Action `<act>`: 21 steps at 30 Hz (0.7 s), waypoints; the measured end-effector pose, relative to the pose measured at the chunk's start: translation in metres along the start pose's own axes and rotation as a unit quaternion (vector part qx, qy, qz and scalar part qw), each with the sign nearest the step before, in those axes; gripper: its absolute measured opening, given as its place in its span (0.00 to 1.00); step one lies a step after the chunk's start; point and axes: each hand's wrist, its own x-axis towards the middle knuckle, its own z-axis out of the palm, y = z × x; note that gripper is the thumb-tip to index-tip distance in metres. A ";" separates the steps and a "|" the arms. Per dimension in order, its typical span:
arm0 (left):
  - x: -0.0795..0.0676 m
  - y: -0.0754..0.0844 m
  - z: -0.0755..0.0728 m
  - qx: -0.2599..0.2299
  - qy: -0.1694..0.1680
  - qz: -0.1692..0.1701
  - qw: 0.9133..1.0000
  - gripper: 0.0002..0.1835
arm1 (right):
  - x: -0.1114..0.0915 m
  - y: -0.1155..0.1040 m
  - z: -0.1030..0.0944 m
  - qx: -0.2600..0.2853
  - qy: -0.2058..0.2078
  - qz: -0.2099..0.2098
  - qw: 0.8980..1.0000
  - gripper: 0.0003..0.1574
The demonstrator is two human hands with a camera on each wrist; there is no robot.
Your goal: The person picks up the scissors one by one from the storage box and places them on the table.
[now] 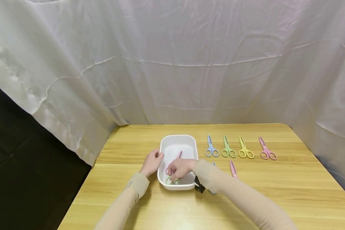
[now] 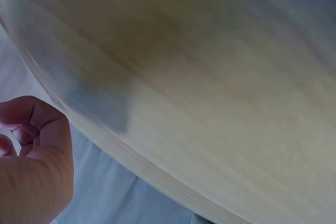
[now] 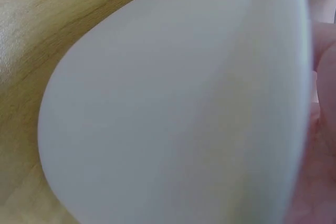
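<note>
A white plastic bin [image 1: 178, 187] sits near the middle of the table. My left hand [image 1: 152, 163] holds its left rim; in the left wrist view that hand [image 2: 42, 166] has curled fingers. My right hand [image 1: 180, 168] reaches down into the bin, fingers bent, pinching green scissors [image 1: 176, 181] close to their handle loops. Under and beside the fingers lie pink scissors [image 1: 179, 155], blades pointing to the far side and handles partly covered. The bin's outer wall [image 3: 147, 108] fills most of the right wrist view, with part of the hand [image 3: 323, 150] behind its rim.
Right of the bin, a row holds blue scissors [image 1: 210, 148], green scissors [image 1: 226, 148], yellow scissors [image 1: 243, 149] and pink scissors [image 1: 265, 149]. Nearer, more pink scissors [image 1: 233, 168] and blue scissors [image 1: 214, 164] are partly hidden by my right arm. A pale curtain [image 1: 189, 83] hangs behind the table.
</note>
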 end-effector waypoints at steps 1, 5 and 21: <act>0.000 0.000 0.000 0.001 0.000 0.001 1.000 0.11 | 0.000 0.001 0.000 0.001 0.007 -0.002 1.000 0.13; 0.002 -0.002 0.001 0.002 0.000 -0.001 1.000 0.10 | -0.001 0.004 0.000 0.010 0.046 -0.016 0.999 0.06; 0.001 -0.001 0.002 0.006 0.004 0.002 1.000 0.11 | -0.001 0.012 -0.001 0.032 0.199 0.000 0.979 0.06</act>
